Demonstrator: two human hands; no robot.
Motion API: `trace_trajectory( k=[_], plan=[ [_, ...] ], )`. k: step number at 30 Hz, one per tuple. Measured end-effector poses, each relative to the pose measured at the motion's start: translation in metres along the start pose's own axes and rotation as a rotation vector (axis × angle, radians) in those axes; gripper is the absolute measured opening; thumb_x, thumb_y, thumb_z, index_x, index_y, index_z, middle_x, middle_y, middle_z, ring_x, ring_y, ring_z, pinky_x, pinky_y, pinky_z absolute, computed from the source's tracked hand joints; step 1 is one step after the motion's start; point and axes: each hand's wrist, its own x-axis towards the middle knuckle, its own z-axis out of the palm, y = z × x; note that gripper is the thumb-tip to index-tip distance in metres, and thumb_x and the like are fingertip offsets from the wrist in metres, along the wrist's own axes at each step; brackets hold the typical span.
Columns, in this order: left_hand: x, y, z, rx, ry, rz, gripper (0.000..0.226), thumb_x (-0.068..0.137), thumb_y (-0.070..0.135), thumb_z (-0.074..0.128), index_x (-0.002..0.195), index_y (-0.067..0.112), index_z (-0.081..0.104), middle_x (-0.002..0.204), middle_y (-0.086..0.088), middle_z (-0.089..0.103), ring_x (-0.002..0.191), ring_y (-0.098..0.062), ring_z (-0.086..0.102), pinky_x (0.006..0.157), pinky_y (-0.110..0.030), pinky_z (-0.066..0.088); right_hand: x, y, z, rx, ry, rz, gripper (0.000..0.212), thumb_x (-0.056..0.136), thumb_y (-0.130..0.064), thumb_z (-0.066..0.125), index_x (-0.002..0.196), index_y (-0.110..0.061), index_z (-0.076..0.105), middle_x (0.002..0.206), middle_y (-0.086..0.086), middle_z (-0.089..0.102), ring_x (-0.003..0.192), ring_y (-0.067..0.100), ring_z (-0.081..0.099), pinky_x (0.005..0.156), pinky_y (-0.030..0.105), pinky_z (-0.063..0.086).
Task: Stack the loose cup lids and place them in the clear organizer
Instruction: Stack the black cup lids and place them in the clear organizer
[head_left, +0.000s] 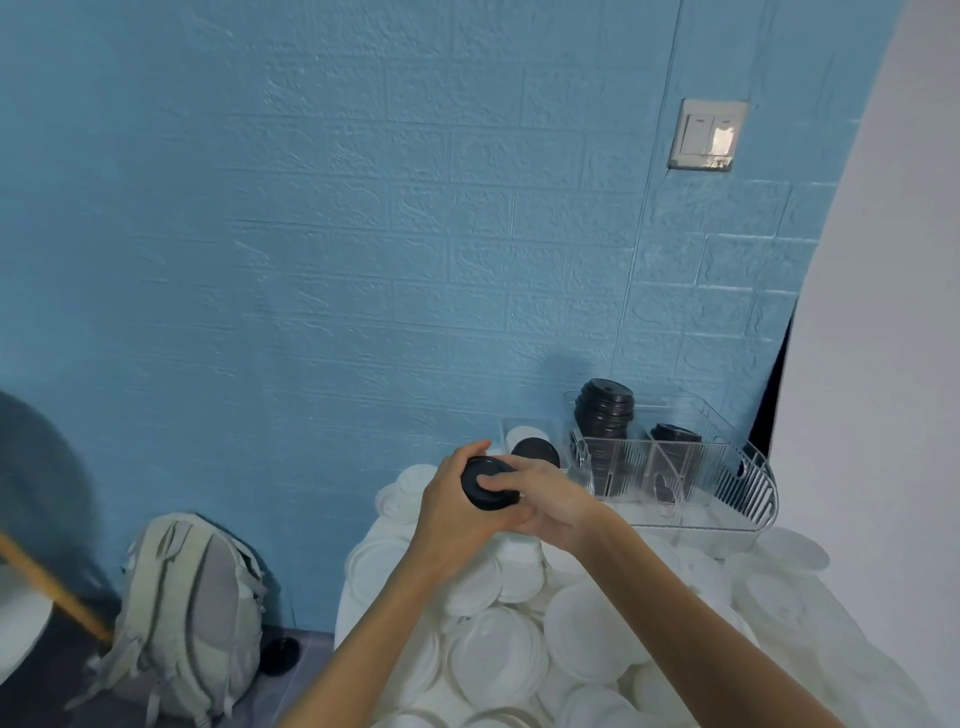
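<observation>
Both hands hold a short stack of black cup lids (485, 486) above a heap of white lids (519, 623). My left hand (454, 512) grips the stack from the left and below. My right hand (545, 501) holds it from the right, thumb pressing on the top lid. The clear organizer (727, 467) stands just to the right, against the blue wall. It holds a tall stack of black lids (605, 410) in its back left compartment and a shorter black stack (675, 434) beside it. One loose black lid (535, 451) lies behind my hands.
A smaller clear bin (524, 431) with a white lid sits left of the organizer. On the floor at the left lie a pale backpack (192, 613) and one black lid (280, 656). A wooden leg (52, 587) slants at the far left. A white wall borders the right.
</observation>
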Motion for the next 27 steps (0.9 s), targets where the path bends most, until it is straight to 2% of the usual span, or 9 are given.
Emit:
trace_trajectory(
  k=[3, 6, 9, 10, 12, 14, 19, 23, 27],
  plan=[
    [0.002, -0.001, 0.004, 0.030, 0.046, 0.031, 0.075, 0.060, 0.031, 0.097, 0.125, 0.038, 0.062, 0.116, 0.021, 0.065, 0.106, 0.008, 0.060, 0.091, -0.016, 0.051, 0.001, 0.002, -0.005, 0.025, -0.019, 0.008, 0.036, 0.093, -0.002, 0.066, 0.129, 0.000, 0.065, 0.129, 0.028, 0.064, 0.115, 0.034, 0.065, 0.105, 0.051, 0.048],
    [0.005, -0.006, 0.004, 0.025, 0.071, 0.017, 0.072, 0.058, 0.034, 0.096, 0.121, 0.038, 0.063, 0.113, 0.020, 0.068, 0.105, 0.006, 0.062, 0.091, -0.018, 0.051, 0.001, -0.003, -0.007, -0.033, 0.032, 0.021, 0.035, 0.097, -0.015, 0.067, 0.130, -0.003, 0.064, 0.123, 0.019, 0.070, 0.108, 0.030, 0.070, 0.096, 0.043, 0.056],
    [0.008, -0.012, -0.002, 0.020, 0.109, -0.015, 0.072, 0.058, 0.033, 0.097, 0.122, 0.036, 0.064, 0.112, 0.020, 0.068, 0.106, 0.004, 0.062, 0.091, -0.017, 0.049, 0.015, -0.019, -0.013, -0.285, 0.297, -0.004, 0.037, 0.099, -0.024, 0.066, 0.130, -0.006, 0.060, 0.110, 0.013, 0.069, 0.078, 0.022, 0.071, 0.071, 0.028, 0.060],
    [0.008, -0.014, -0.004, 0.022, 0.109, -0.025, 0.072, 0.059, 0.032, 0.097, 0.122, 0.036, 0.063, 0.113, 0.021, 0.068, 0.106, 0.003, 0.062, 0.091, -0.017, 0.049, 0.024, -0.025, -0.017, -0.391, 0.389, -0.027, 0.034, 0.099, -0.024, 0.065, 0.128, -0.008, 0.060, 0.107, 0.010, 0.068, 0.078, 0.024, 0.070, 0.073, 0.030, 0.060],
    [0.010, -0.016, -0.008, 0.022, 0.103, -0.035, 0.071, 0.060, 0.031, 0.097, 0.123, 0.037, 0.063, 0.113, 0.021, 0.067, 0.107, 0.002, 0.062, 0.090, -0.013, 0.047, 0.046, -0.034, -0.026, -0.674, 0.479, -0.071, 0.031, 0.097, -0.027, 0.064, 0.125, -0.015, 0.061, 0.114, 0.010, 0.067, 0.091, 0.029, 0.069, 0.090, 0.040, 0.058],
    [0.011, -0.016, -0.011, 0.018, 0.094, -0.039, 0.071, 0.061, 0.029, 0.097, 0.123, 0.037, 0.062, 0.114, 0.022, 0.066, 0.106, 0.005, 0.061, 0.086, -0.006, 0.044, 0.068, -0.039, -0.036, -0.954, 0.505, -0.084, 0.036, 0.097, -0.030, 0.062, 0.130, -0.016, 0.058, 0.129, 0.010, 0.063, 0.113, 0.029, 0.064, 0.101, 0.039, 0.049],
    [0.015, -0.016, -0.013, -0.025, 0.080, -0.053, 0.070, 0.063, 0.027, 0.096, 0.123, 0.038, 0.062, 0.114, 0.021, 0.067, 0.104, 0.009, 0.060, 0.083, -0.003, 0.043, 0.112, -0.030, -0.054, -1.390, 0.512, 0.091, 0.048, 0.101, -0.030, 0.052, 0.144, -0.011, 0.043, 0.147, 0.019, 0.040, 0.127, 0.040, 0.052, 0.103, 0.042, 0.043],
    [0.017, -0.024, -0.013, -0.026, 0.068, -0.047, 0.067, 0.060, 0.030, 0.097, 0.118, 0.039, 0.064, 0.113, 0.023, 0.068, 0.105, 0.008, 0.061, 0.086, -0.007, 0.045, 0.129, -0.012, -0.064, -1.504, 0.512, 0.245, 0.051, 0.099, -0.028, 0.050, 0.145, -0.008, 0.040, 0.148, 0.021, 0.035, 0.134, 0.044, 0.042, 0.109, 0.048, 0.039],
    [0.021, -0.029, -0.018, -0.016, 0.066, -0.050, 0.065, 0.061, 0.030, 0.096, 0.116, 0.041, 0.065, 0.112, 0.023, 0.068, 0.106, 0.007, 0.061, 0.089, -0.011, 0.048, 0.139, -0.007, -0.066, -1.537, 0.510, 0.302, 0.054, 0.098, -0.031, 0.051, 0.146, -0.011, 0.040, 0.150, 0.019, 0.037, 0.140, 0.044, 0.035, 0.112, 0.051, 0.038]
  ],
)
